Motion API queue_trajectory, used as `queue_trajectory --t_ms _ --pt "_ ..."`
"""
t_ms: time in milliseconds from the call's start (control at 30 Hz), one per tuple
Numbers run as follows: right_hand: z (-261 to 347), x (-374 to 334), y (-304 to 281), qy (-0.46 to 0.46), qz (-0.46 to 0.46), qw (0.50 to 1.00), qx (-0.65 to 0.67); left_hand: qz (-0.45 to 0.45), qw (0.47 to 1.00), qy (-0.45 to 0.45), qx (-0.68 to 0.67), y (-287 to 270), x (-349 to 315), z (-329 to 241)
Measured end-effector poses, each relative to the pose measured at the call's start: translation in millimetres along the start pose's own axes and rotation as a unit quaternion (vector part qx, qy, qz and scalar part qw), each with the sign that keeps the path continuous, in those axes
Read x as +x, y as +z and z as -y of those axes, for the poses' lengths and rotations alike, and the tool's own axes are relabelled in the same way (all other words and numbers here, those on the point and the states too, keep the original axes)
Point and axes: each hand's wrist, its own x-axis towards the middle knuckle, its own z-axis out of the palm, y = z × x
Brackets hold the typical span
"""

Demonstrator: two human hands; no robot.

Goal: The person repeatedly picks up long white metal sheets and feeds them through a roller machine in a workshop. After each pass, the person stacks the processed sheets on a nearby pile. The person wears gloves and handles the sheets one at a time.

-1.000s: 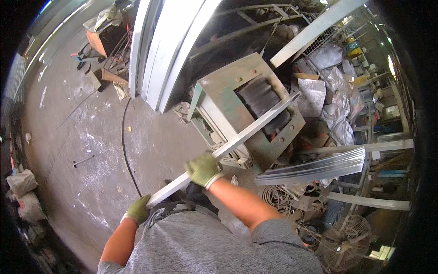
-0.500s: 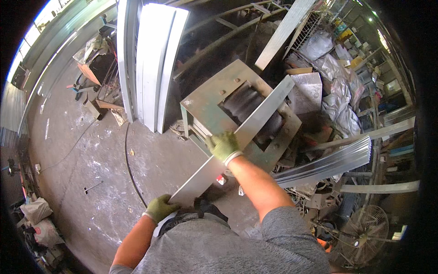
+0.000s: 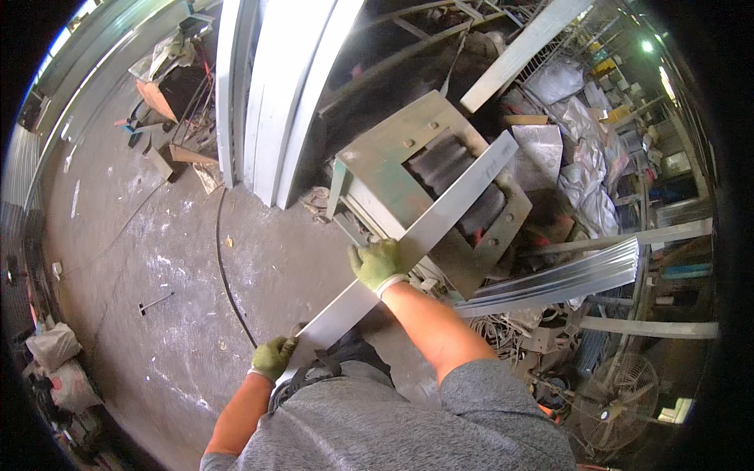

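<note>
A long, flat, pale metal strip (image 3: 459, 198) runs slanting from my waist up across a box-like machine. My left hand (image 3: 272, 359), in a green glove, is closed around the strip's near end by my left hip. Farther along, my right hand (image 3: 378, 264), gloved the same way, grips the strip near its middle, with the fingers partly hidden. The strip's far part lies over the machine's worn greenish top plate (image 3: 369, 149) and crosses the dark rollers (image 3: 441, 166) in its opening. Whether it touches them I cannot tell.
Tall white metal panels (image 3: 289, 94) stand at the far left of the machine. A ribbed shiny sheet (image 3: 561, 276) juts out on the right, above a round fan (image 3: 616, 402). A black cable (image 3: 222, 275) and a thin T-shaped tool (image 3: 155, 304) lie on the floor.
My view has shifted, so the machine and panels sit differently in the picture. My right hand appears farther back from the rollers, still on the strip; my left hand keeps its hold.
</note>
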Motion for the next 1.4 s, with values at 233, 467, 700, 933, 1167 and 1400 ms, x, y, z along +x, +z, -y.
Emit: queue_trajectory --t_ms 233,467,700,933,1167,1400 --pt "81 -31 19 0.019 0.065 0.998 0.006 -0.021 0.999 -0.018 -0.046 -1 -44 86" --pt "148 -49 31 0.011 0.094 0.995 0.014 -0.04 0.997 -0.051 -0.031 -11 -76 149" --pt "230 -86 46 0.015 0.12 0.987 0.101 -0.052 0.983 -0.174 -0.001 -14 -129 233" --pt "234 -86 46 -0.019 0.188 0.971 0.147 -0.006 0.976 -0.151 0.158 -23 -115 266" --pt "3 5 -4 0.033 0.107 0.993 0.045 -0.058 0.998 0.018 -0.001 -7 4 27" --pt "34 -19 16 -0.008 0.137 0.991 0.0 -0.017 0.996 -0.083 0.016 -13 -18 31"
